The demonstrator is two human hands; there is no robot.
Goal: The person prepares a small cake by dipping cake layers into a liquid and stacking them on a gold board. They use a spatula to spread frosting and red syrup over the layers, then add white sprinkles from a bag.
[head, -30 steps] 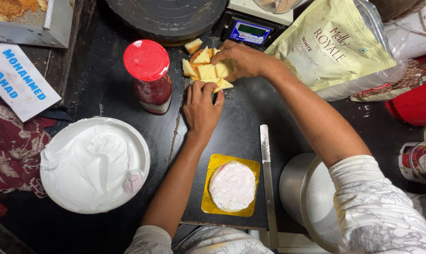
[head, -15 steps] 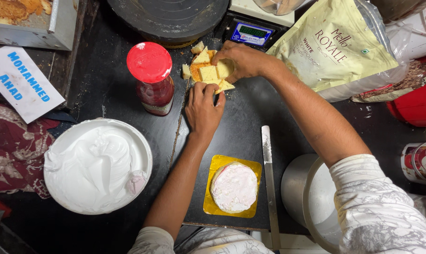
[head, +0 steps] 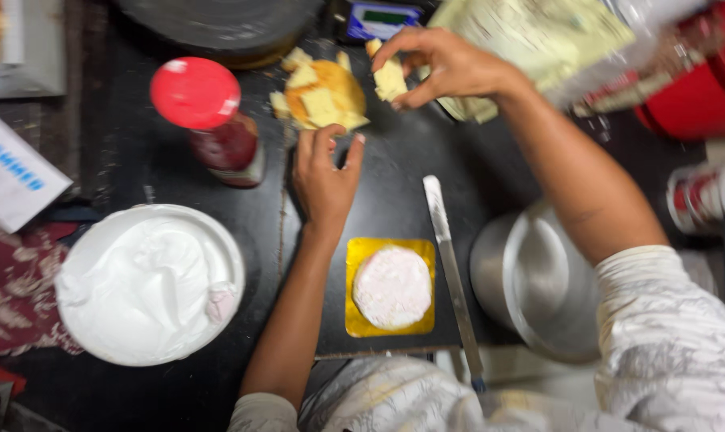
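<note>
So the person is leaning over a dark worktop with both arms stretched toward a little heap of pale yellow cake pieces (head: pixel 324 100) at the far side. The right hand (head: pixel 442 68) is lifted a bit above the counter, fingers curled in a loose pinch around one cake chunk (head: pixel 390 78), just right of the heap and apart from it. The left hand (head: pixel 324 172) lies flat on the counter right below the heap, fingers spread and open, tips touching or nearly touching the near edge of the pieces, holding nothing as far as I can see. Just left of the heap stands a jar (head: pixel 210 120) with a red lid and something dark red inside. Nearer the person, between the two arms, there's a small round white-frosted cake (head: pixel 392 286) sitting on a square yellow board (head: pixel 361 254), and a long flat knife (head: pixel 450 264) lies right beside the board's right edge. Off to the left is a big white bowl of whipped cream (head: pixel 150 282), well away from the hands. To the right of the knife is a steel pot (head: pixel 538 280), and a pale green bag (head: pixel 538 40) sits behind the right hand, next to a small scale (head: pixel 378 20). Everything's a bit blurry.
</note>
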